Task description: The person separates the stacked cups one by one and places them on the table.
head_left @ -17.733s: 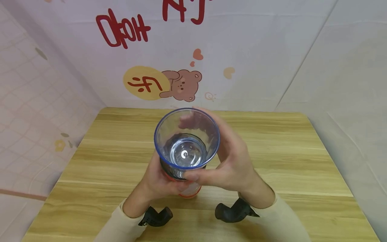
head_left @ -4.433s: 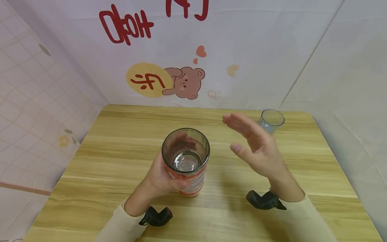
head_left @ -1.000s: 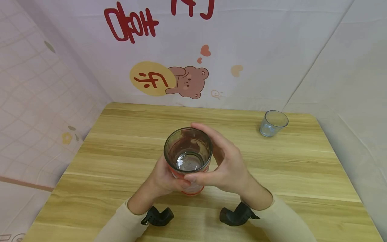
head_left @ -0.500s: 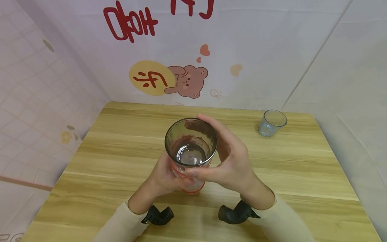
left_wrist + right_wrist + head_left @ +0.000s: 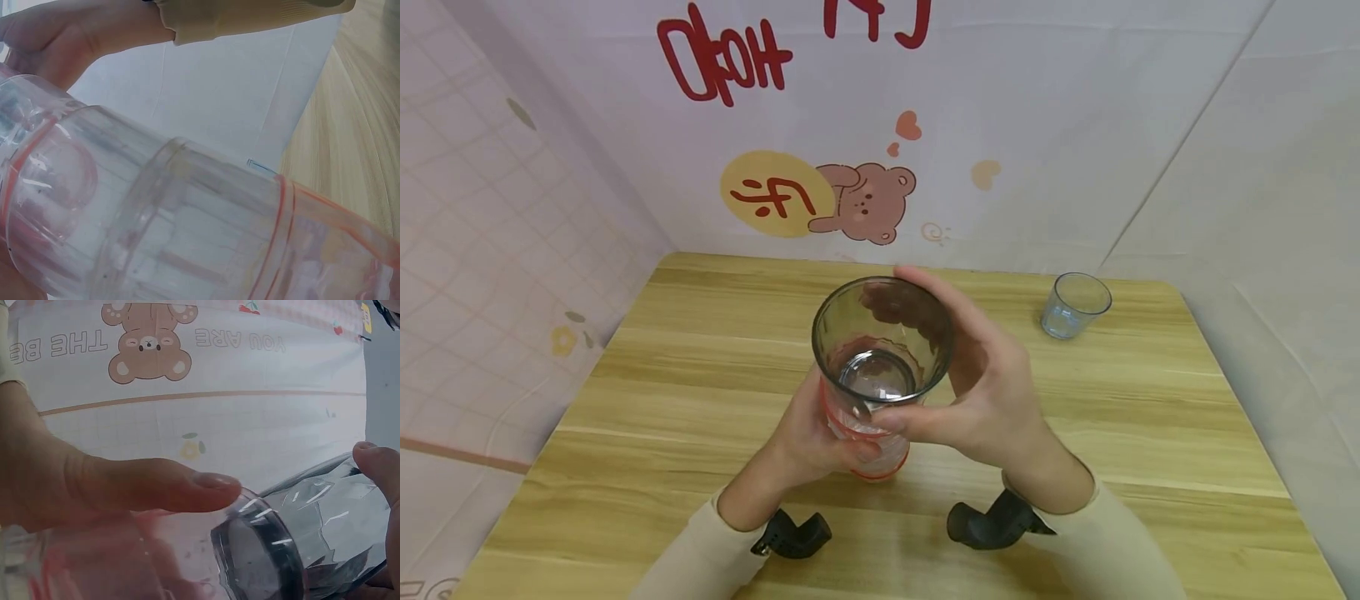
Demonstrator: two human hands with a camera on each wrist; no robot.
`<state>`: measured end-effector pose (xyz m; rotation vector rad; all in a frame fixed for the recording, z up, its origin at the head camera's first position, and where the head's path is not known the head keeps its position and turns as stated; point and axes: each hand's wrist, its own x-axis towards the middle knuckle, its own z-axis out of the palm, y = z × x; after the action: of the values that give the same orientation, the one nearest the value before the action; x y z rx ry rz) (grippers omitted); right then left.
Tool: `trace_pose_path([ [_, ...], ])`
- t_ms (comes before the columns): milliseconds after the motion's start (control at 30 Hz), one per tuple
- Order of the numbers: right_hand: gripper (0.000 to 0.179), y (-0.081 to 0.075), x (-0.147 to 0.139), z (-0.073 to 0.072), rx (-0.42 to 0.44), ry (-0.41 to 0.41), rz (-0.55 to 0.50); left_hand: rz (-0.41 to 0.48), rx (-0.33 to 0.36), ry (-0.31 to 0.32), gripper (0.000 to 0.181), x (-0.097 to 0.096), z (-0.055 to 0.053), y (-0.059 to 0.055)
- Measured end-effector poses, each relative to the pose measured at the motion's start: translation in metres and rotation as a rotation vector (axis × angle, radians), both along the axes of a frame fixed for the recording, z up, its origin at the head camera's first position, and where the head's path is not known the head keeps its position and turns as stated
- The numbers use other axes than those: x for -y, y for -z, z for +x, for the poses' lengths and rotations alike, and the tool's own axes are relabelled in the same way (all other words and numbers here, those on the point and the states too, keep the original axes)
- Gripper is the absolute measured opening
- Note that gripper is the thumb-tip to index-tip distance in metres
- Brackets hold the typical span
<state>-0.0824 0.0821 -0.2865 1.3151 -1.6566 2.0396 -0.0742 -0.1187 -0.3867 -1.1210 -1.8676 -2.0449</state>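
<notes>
My left hand [image 5: 805,442] grips an upright stack of clear plastic cups [image 5: 887,462] with red rims, near the middle of the table. A smoky grey tumbler [image 5: 838,333] stands at the top of the stack, its dark rim toward the head camera. My right hand [image 5: 992,392] holds this tumbler, thumb on the near side and fingers round the far side. The right wrist view has the faceted tumbler [image 5: 337,512] tilted, its base at the mouth of the top clear cup [image 5: 187,544]. Several clear cups [image 5: 181,212] nest together in the left wrist view.
A small blue-tinted tumbler [image 5: 1071,308] stands upright at the back right of the wooden table [image 5: 700,333]. White printed cloth walls [image 5: 1015,100] enclose the back and sides. Black wrist mounts [image 5: 793,533] stick out inward from both sleeves.
Earlier the right hand held the blue-tinted tumbler over the stack; later it stood at the back right. Then the right hand took the grey tumbler, which has since risen and shifted slightly right.
</notes>
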Motion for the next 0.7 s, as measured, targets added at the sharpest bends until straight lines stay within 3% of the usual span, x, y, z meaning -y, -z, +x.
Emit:
trace_pose_path([
  [133, 0.096, -0.006, -0.003, -0.002, -0.014, 0.009, -0.014, 0.005, 0.028, 0.015, 0.099, -0.001, 0.001, -0.002],
  [400, 0.098, -0.01, -0.011, -0.008, -0.053, 0.02, -0.051, -0.019, 0.102, -0.013, 0.105, 0.0, 0.005, 0.0],
  [700, 0.092, -0.011, -0.021, -0.015, -0.028, 0.073, -0.113, 0.003, 0.077, -0.039, 0.106, -0.001, 0.005, 0.003],
])
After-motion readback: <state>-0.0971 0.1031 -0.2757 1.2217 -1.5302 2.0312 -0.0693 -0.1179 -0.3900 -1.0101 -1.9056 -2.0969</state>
